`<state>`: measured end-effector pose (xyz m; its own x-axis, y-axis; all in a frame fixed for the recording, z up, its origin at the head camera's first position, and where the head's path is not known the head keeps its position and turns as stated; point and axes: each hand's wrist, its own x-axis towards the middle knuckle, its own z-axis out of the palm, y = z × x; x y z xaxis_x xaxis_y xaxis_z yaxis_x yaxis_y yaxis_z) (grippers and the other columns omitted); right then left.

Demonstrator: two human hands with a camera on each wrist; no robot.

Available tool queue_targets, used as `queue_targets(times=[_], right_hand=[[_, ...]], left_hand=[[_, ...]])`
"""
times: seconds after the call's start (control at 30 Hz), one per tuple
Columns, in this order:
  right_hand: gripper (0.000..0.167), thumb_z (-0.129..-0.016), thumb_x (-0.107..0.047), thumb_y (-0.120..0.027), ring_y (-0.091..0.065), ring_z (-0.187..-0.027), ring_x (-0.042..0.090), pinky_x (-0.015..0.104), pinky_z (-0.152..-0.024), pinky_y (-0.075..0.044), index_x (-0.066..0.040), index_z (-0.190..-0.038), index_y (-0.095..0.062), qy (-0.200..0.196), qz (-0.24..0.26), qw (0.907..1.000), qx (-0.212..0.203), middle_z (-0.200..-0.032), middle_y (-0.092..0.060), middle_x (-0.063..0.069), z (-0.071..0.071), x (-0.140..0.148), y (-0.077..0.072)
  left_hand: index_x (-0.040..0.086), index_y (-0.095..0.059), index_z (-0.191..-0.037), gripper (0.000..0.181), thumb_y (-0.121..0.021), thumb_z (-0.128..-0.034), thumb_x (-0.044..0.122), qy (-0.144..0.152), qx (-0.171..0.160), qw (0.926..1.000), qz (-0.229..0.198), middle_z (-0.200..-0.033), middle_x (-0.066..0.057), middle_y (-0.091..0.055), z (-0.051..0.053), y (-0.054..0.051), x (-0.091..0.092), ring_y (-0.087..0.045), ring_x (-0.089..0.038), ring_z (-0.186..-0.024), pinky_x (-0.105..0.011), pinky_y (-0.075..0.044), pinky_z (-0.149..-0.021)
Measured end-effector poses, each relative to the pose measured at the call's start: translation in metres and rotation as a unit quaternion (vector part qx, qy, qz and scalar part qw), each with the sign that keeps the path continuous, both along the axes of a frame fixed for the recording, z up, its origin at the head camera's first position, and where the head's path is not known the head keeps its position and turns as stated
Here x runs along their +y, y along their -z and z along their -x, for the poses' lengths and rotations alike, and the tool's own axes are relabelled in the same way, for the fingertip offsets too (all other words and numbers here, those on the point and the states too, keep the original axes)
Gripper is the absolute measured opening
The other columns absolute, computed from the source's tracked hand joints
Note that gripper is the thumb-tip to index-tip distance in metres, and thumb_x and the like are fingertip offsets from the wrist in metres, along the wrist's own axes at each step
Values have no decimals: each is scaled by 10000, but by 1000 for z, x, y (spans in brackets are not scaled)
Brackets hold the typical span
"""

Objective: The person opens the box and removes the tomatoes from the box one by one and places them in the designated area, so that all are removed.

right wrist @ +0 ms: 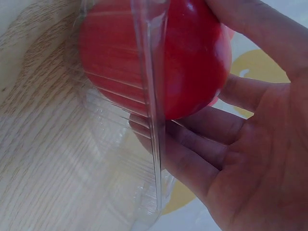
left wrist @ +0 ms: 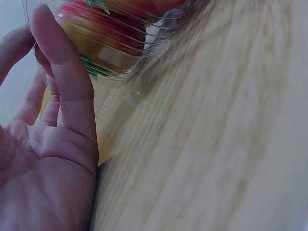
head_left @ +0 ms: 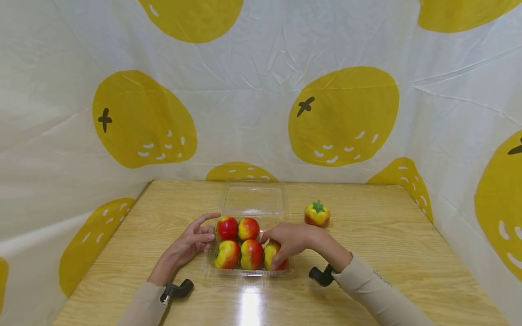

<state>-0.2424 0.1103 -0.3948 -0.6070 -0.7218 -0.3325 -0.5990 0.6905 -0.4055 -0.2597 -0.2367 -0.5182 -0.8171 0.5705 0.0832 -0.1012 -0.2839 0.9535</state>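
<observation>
A clear plastic clamshell box (head_left: 253, 272) holds several red-and-yellow fruits with glossy skins, set in two rows. My right hand (head_left: 291, 237) reaches over the box's right side, fingers and thumb curled round a fruit (head_left: 270, 253) at the front right. In the right wrist view that fruit (right wrist: 195, 57) shows red, partly behind the box wall. At the box's left side, my left hand (head_left: 193, 240) has loosely bent fingers touching the clear wall. Its forefinger reaches to the back left corner. Through ribbed plastic, the left wrist view shows a fruit (left wrist: 103, 36) with green leaves.
Behind the fruits, the box's clear lid (head_left: 254, 199) lies folded back on the wooden table (head_left: 367, 226). One more fruit (head_left: 317, 213) with a green leafy top sits at the back right, outside the box. A fruit-printed cloth (head_left: 244, 113) surrounds the table.
</observation>
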Motion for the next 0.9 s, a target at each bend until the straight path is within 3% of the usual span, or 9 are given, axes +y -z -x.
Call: queue_targets(times=[0.3,0.9], right_hand=[[560,-789,-334,-898,-558,-950,74,256,-885,-506,-158,-1277,-688,57,44,9999,-98,-1128,-684,-76,-3,-1,-5],[573,-821,-276,-863,-571,-1016,104,297,-946,-505,-133,-1340,-668,-81,242,9995,199,-1229,-689,-54,-4,7,-16]], left_hand=[[126,-319,-1565,591,-505,-1028,-37,-9,4,10000,53,-885,36,-667,-1,-1,-1,-633,-79,-628,-198,-583,-627],[121,-316,-1562,601,-523,-1021,-38,-11,24,10000,28,-868,42,-669,-1,-1,0,-636,-68,-622,-189,-583,-622]])
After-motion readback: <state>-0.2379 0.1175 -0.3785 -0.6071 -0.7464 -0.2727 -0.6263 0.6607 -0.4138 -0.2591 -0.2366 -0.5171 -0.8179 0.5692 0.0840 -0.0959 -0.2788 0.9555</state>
